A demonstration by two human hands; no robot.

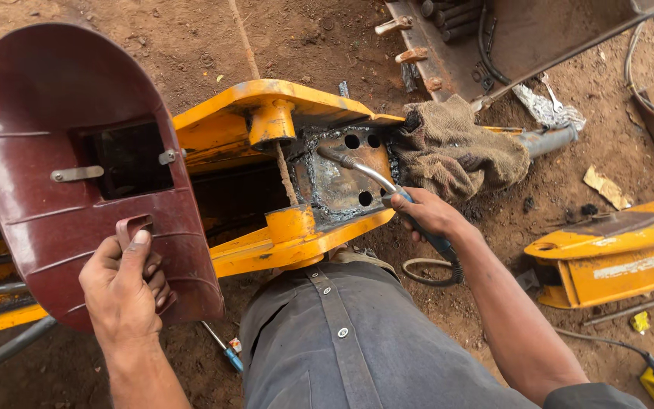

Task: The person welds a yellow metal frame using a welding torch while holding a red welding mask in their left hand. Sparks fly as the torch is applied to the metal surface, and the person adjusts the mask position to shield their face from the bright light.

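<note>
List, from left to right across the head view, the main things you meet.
Dark red welding shield held by the left hand → yellow steel part → welding torch in the right hand → brown rag → second yellow part.

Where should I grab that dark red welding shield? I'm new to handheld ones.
By the small handle low on the welding shield's inner face, coming from below, as the left hand does. The shell is broad and curved, so only the handle offers a grip.
</note>
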